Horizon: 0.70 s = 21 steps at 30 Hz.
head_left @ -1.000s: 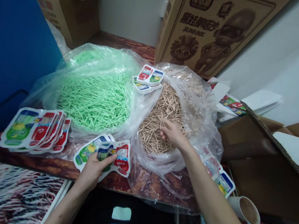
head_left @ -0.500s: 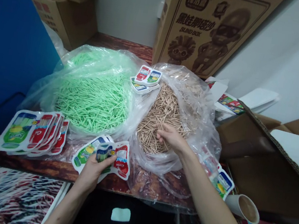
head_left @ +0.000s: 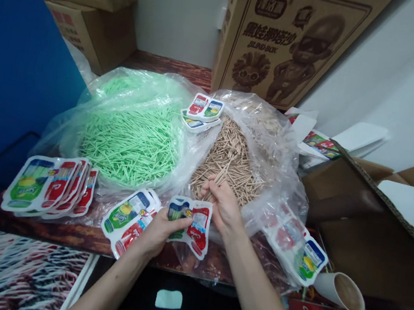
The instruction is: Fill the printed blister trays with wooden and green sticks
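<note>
In my left hand [head_left: 160, 229] is a small two-part packet [head_left: 199, 230], red "Cola" on one side and green and blue on the other, with green sticks showing in it. My right hand [head_left: 222, 205] pinches a few thin brown sticks [head_left: 221, 174] just above the packet, at the near edge of a clear bag of brown sticks [head_left: 227, 150]. Left of that bag lies another clear bag full of light green sticks [head_left: 131, 145]. Several similar packets [head_left: 127, 216] lie by my left forearm, and an overlapping row of filled packets [head_left: 45, 186] rests at the table's left.
Two packets [head_left: 203, 109] lie between the bags. A paper cup [head_left: 343, 291] with brown contents sits at the right, beside an open cardboard box [head_left: 384, 232]. A large printed carton [head_left: 289, 42] stands behind; more cartons [head_left: 89, 29] are stacked at back left.
My right hand has come out of the brown sticks toward me, holding a few. My left hand has shifted right with its packet, leaving the packets below it more exposed.
</note>
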Each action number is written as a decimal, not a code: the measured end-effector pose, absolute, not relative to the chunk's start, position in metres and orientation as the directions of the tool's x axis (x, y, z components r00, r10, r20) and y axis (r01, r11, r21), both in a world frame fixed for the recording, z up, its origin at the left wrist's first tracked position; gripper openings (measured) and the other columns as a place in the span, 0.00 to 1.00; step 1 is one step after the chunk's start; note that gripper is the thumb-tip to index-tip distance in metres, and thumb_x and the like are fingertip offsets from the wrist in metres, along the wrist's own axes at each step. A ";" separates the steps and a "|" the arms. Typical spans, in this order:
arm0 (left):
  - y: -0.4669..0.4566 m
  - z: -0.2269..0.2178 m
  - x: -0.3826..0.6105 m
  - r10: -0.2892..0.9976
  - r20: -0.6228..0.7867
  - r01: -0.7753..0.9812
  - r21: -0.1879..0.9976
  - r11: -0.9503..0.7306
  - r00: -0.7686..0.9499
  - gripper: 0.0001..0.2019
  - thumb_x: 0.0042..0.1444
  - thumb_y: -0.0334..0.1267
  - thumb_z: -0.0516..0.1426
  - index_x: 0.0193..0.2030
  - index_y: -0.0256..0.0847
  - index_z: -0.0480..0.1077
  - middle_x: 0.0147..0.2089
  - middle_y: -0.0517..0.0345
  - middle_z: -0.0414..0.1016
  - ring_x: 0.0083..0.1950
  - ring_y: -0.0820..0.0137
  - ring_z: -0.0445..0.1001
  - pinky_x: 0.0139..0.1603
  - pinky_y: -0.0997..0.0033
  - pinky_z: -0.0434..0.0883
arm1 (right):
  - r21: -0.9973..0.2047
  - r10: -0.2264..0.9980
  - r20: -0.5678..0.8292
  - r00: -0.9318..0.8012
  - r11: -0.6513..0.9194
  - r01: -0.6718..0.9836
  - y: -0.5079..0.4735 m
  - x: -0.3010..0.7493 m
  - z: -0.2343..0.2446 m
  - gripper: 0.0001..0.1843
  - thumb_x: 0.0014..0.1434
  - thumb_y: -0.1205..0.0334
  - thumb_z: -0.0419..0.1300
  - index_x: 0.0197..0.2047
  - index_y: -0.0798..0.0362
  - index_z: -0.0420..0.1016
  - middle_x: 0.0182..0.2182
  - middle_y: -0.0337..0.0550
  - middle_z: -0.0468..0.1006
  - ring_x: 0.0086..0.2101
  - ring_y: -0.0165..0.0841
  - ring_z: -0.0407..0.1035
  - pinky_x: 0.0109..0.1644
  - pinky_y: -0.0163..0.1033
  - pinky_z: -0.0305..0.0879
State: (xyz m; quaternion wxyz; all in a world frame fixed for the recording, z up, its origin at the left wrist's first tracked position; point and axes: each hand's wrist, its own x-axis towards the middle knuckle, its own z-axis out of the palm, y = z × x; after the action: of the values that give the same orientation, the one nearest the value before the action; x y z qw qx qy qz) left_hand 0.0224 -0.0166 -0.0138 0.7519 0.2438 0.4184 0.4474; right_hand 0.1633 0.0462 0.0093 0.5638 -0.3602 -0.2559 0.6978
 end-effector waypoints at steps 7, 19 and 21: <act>-0.015 -0.021 0.020 0.901 -0.374 -0.529 0.730 0.433 0.221 0.15 0.40 0.34 0.69 0.37 0.36 0.76 0.32 0.55 0.81 0.32 0.66 0.78 0.37 0.69 0.75 | -0.607 0.905 -0.364 -0.220 -0.410 -0.681 0.029 0.158 -0.004 0.15 0.49 0.69 0.65 0.39 0.51 0.68 0.24 0.32 0.74 0.22 0.26 0.68 0.26 0.30 0.67; -0.032 -0.018 -0.051 0.860 -0.496 -0.664 0.685 0.301 -0.122 0.19 0.37 0.32 0.70 0.39 0.38 0.76 0.37 0.57 0.82 0.35 0.65 0.80 0.40 0.68 0.77 | -0.967 0.997 -0.056 -0.051 -0.066 -0.247 -0.026 0.145 -0.027 0.15 0.60 0.62 0.57 0.51 0.47 0.63 0.30 0.36 0.75 0.32 0.31 0.69 0.43 0.38 0.65; -0.034 -0.017 -0.048 0.860 -0.498 -0.661 0.684 0.308 -0.114 0.18 0.37 0.32 0.70 0.39 0.38 0.76 0.36 0.58 0.82 0.35 0.65 0.80 0.40 0.69 0.77 | -0.976 0.999 -0.049 0.003 -0.047 -0.213 -0.027 0.142 -0.035 0.13 0.61 0.61 0.56 0.50 0.47 0.63 0.30 0.36 0.75 0.33 0.31 0.69 0.43 0.38 0.64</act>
State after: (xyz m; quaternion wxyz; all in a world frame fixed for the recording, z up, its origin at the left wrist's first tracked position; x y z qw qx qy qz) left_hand -0.0480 -0.0335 -0.0174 0.6571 0.1054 0.4717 0.5785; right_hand 0.1422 -0.0269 -0.0348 0.5404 -0.4578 -0.4292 0.5605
